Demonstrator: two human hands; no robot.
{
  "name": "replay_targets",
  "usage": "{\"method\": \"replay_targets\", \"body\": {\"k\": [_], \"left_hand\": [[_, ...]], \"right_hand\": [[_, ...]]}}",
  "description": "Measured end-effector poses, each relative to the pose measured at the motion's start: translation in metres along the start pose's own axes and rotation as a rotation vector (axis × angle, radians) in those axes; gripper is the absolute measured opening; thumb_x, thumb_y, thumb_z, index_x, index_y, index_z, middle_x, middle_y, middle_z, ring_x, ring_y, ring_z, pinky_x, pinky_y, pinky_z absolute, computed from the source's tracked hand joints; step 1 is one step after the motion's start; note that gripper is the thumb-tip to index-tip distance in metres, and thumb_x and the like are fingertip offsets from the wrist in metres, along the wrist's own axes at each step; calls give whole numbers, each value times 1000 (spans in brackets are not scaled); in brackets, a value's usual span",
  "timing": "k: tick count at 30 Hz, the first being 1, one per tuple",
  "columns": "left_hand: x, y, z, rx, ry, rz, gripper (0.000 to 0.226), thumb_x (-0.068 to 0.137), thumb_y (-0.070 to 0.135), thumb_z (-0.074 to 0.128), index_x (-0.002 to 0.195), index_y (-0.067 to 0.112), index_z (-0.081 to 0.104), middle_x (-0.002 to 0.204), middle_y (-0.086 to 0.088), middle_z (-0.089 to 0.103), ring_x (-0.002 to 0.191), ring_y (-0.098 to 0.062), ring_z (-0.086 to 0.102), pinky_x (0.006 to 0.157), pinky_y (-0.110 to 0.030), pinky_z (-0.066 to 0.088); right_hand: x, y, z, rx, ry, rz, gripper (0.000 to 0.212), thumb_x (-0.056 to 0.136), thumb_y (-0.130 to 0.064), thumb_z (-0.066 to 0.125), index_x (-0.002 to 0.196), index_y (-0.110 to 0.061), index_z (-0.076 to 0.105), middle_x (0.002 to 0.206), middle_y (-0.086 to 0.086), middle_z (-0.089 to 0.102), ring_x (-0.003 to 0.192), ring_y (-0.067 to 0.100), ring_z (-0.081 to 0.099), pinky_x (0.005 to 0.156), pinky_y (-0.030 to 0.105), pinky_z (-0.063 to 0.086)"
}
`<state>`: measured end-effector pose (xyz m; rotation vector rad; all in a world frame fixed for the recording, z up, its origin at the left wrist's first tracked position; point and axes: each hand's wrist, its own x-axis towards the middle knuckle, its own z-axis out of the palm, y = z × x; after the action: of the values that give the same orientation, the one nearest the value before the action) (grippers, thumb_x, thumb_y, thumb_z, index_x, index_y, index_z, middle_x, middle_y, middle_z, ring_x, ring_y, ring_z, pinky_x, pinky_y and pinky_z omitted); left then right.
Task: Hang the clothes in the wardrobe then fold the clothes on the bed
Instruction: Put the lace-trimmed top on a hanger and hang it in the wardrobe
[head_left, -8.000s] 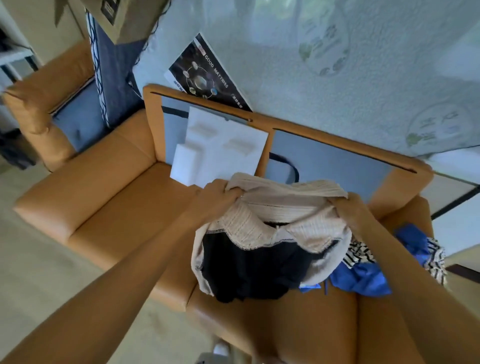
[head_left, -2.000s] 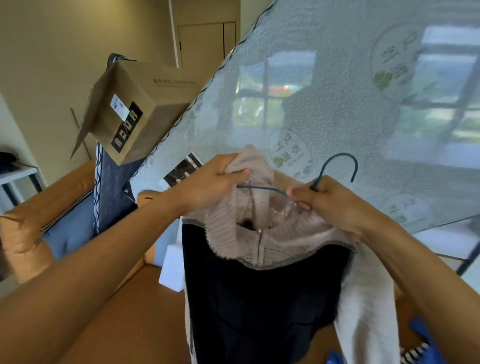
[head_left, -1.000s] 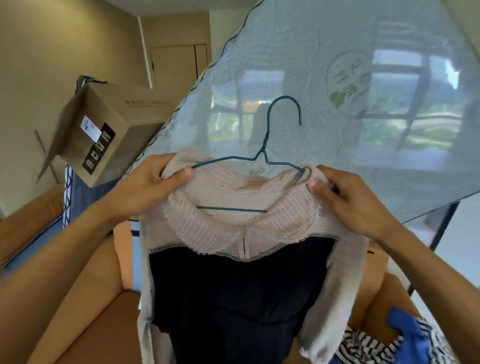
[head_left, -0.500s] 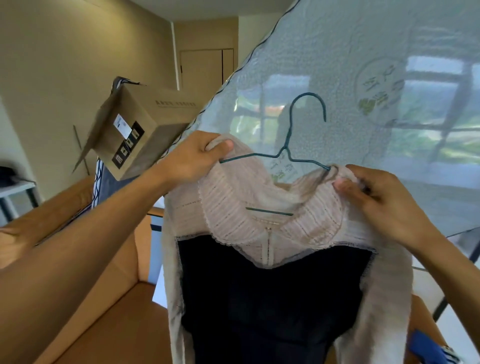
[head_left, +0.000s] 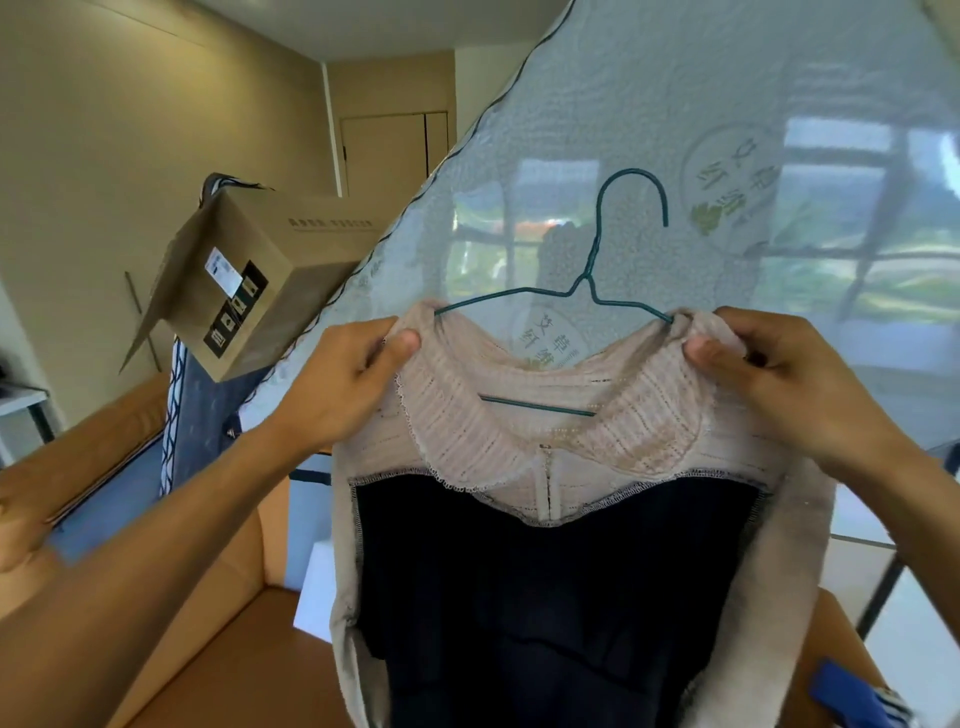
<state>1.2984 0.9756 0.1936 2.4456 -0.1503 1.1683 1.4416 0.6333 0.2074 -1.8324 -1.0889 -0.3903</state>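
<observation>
Plastic-wrapped mattress (head_left: 675, 104) behind. I hold beige-collared garment (head_left: 545, 447) on wire hanger (head_left: 588, 275) straight ahead: left hand (head_left: 343, 384) pinches one shoulder, right hand (head_left: 779, 374) other. Hanger axis runs hand to hand, hook upright above, midway; neither hand nearer.

1. The left hand (head_left: 345, 387) and left forearm (head_left: 156, 545) are bare as far as they show.
2. The right hand (head_left: 779, 379) and right forearm (head_left: 898, 499) are bare too, as far as they show.
</observation>
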Motion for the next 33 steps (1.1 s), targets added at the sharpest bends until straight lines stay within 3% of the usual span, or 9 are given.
{"method": "replay_targets", "body": {"k": [6,11,13,16,18,21,25,28,33], "left_hand": [[12,11,-3,-42,308,-9,46,106,25,48,62,25,33,60,7,33,52,-5,24,48,-20,20],[19,8,-9,-27,442,-64,49,106,29,47,61,12,39,58,6,24,53,-3,21,48,-26,18],[22,3,-12,-34,468,-67,51,106,32,46,60,14,38,56,1,25,51,-4,20,48,-29,20],[25,-8,-19,-40,514,-66,61,106,43,44,64,-1,45,56,-25,36,53,-25,28,48,-44,25],[24,-16,-23,-43,550,-82,62,105,47,43,71,-4,50,63,-34,42,57,-23,32,49,-47,28],[24,-27,-29,-49,584,-170,64,103,55,39,86,-4,58,79,-37,55,70,-20,43,58,-52,43],[23,-19,-31,-68,561,-182,64,104,55,38,92,-4,60,75,-17,52,76,-18,46,64,-51,47],[18,-5,-29,-39,510,-132,66,105,51,39,88,-10,59,75,-36,57,70,-22,45,58,-51,39],[15,-1,-37,-8,402,-55,70,105,50,39,80,-13,55,71,-38,54,66,-52,50,54,-52,37]], "right_hand": [[0,-3,-27,47,-72,10,25,96,-34,54,91,-14,68,75,-6,64,69,4,55,66,11,42],[-15,30,-39,101,-61,170,23,90,-33,62,102,-14,68,98,4,74,96,26,70,88,38,53],[-19,37,-36,77,-6,175,18,94,-25,63,92,-8,67,90,6,75,88,31,71,81,38,55],[-20,35,-39,0,95,155,21,99,-18,60,81,-10,66,69,5,69,60,20,60,59,26,49],[-17,31,-48,-5,170,140,24,99,-16,60,77,-9,65,59,2,61,52,11,50,53,21,43],[-11,25,-55,19,244,98,24,99,-13,60,76,-8,64,57,-4,58,53,9,49,52,19,42],[-2,18,-54,65,211,106,24,100,-10,58,78,-3,64,62,1,61,60,13,54,61,19,46],[10,16,-54,94,236,93,21,100,-8,56,83,-2,66,73,13,63,72,19,57,74,36,49],[32,8,-55,101,241,58,21,99,-11,56,80,-9,65,83,10,63,80,22,57,85,49,49]]}}
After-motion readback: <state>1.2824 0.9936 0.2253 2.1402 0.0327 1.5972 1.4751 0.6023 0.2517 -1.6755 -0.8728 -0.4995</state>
